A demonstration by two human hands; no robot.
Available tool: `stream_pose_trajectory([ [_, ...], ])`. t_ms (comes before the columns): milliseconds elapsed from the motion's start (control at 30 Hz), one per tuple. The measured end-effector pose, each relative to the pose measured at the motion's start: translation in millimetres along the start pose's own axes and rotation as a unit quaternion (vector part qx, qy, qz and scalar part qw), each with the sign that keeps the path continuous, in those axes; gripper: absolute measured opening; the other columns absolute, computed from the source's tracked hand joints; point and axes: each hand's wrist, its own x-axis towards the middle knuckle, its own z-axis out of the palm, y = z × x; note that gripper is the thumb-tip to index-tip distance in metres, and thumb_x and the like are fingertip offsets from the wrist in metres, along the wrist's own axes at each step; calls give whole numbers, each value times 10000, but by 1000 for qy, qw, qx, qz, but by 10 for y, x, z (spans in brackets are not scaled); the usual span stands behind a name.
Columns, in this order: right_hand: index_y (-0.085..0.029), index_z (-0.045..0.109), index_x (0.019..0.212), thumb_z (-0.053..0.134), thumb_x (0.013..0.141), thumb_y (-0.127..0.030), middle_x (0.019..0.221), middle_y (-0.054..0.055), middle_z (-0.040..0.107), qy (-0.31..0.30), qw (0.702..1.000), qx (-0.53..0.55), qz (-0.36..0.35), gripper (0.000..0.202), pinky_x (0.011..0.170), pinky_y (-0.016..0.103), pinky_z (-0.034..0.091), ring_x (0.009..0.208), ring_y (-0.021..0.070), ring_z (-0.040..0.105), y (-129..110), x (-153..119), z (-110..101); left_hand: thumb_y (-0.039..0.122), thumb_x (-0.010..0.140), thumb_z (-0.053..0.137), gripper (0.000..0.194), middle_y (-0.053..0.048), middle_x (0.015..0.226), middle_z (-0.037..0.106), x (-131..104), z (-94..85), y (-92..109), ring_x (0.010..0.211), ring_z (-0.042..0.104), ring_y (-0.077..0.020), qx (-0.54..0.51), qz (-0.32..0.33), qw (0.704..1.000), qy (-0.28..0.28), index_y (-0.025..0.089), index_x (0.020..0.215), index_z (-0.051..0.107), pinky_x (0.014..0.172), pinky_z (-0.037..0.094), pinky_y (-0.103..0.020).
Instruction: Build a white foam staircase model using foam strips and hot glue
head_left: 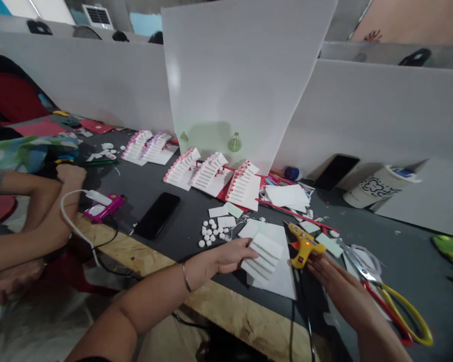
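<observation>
My left hand (232, 256) is closed on a small white stepped piece (266, 254), its thumb and fingers at the left edge. Beneath it lie white sheets (285, 284). My right hand (335, 281) has its fingers stretched out against the back of a yellow glue gun (304, 246), not wrapped round its handle. The gun's nozzle points up and left, and an orange light glows on its body. Small white round pieces (210, 232) lie left of the sheets, near white and pale green cards (226, 221). Stepped white pieces with red beads (243, 186) stand behind.
Red-and-yellow-handled scissors (390, 296) lie right of my right hand. A black phone (157, 215) and a pink power adapter (104, 208) are to the left, near another person's arms (33, 216). A paper cup (379, 186) leans at the back right. White boards (245, 75) wall the table's back.
</observation>
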Motion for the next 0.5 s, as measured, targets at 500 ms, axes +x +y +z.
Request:
stream_pose_trajectory([
  [500, -243, 655, 1185, 534, 828, -312, 1205, 101, 671, -218, 846, -344, -344, 384, 849, 414, 508, 1010, 256, 650, -39, 457, 855, 100, 631, 743, 365, -54, 871, 728, -86, 3, 112, 741, 658, -127, -18, -15, 999, -42, 153, 989, 692, 752, 470, -243],
])
